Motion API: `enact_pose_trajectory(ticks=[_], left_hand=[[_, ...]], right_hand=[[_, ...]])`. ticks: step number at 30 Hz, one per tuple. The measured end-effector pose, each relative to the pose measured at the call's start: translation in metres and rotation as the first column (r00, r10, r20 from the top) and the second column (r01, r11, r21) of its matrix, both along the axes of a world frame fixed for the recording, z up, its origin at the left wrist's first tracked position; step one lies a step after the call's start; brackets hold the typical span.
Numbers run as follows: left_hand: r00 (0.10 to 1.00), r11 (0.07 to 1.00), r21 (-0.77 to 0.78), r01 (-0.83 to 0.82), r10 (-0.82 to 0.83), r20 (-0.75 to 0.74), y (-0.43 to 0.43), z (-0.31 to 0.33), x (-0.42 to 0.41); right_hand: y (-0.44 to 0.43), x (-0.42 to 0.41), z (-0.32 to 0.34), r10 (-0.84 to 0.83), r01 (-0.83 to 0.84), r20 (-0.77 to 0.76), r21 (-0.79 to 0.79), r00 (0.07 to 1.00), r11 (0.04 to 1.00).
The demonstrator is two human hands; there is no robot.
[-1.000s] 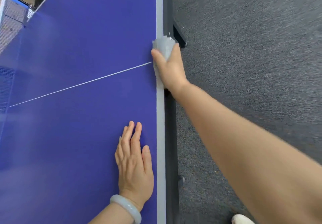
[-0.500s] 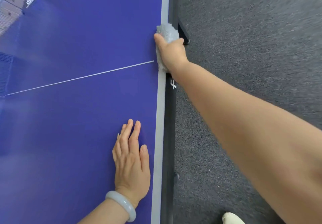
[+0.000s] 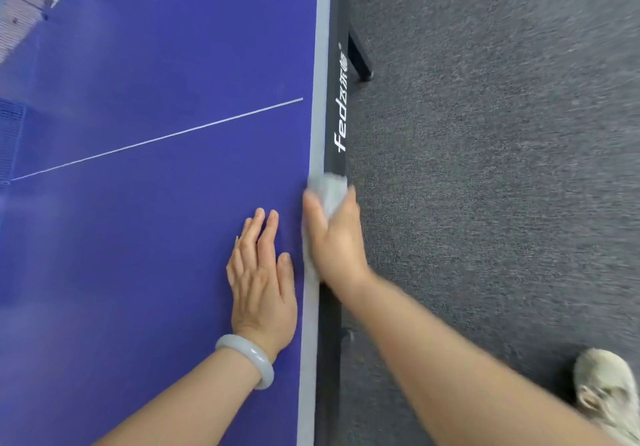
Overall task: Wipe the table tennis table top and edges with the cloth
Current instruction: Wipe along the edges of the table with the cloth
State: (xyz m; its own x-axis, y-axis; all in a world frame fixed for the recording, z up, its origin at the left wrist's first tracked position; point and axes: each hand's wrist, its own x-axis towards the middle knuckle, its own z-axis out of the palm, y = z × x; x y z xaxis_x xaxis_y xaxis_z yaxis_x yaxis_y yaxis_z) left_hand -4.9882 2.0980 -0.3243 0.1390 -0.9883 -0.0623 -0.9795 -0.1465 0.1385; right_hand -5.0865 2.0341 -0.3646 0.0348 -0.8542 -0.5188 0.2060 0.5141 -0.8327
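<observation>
The blue table tennis table fills the left of the view, with a pale border stripe along its right edge and a thin white centre line. My right hand grips a pale grey cloth wrapped over that edge, thumb on the top, fingers down the dark side rail. My left hand lies flat on the blue top just left of the right hand, fingers together, with a pale bangle on the wrist.
A black side rail with white lettering runs under the edge, and a black table leg stands on the dark grey carpet. My light shoe is at the bottom right. The net shows at the far left.
My right hand has slid the cloth along the edge towards me, from beyond the centre line to beside my left hand. The left hand has stayed flat on the top.
</observation>
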Motion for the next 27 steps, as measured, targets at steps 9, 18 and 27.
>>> enact_pose_trajectory(ticks=[9, 18, 27], left_hand=[[0.999, 0.999, -0.049, 0.006, -0.007, -0.034, 0.0, -0.006, 0.005], [0.994, 0.994, -0.1, 0.039, -0.049, -0.098, 0.0, -0.007, 0.01], [0.992, 0.989, -0.141, 0.041, -0.057, -0.114, 0.0, -0.01, 0.016]], right_hand=[[0.008, 0.002, 0.001, -0.036, 0.034, 0.017, 0.089, 0.999, 0.995], [0.132, 0.012, 0.004, 0.042, -0.044, 0.024, 0.05, 0.999, 0.998], [0.062, 0.004, -0.006, 0.013, -0.022, 0.09, 0.092, 0.996, 0.996]])
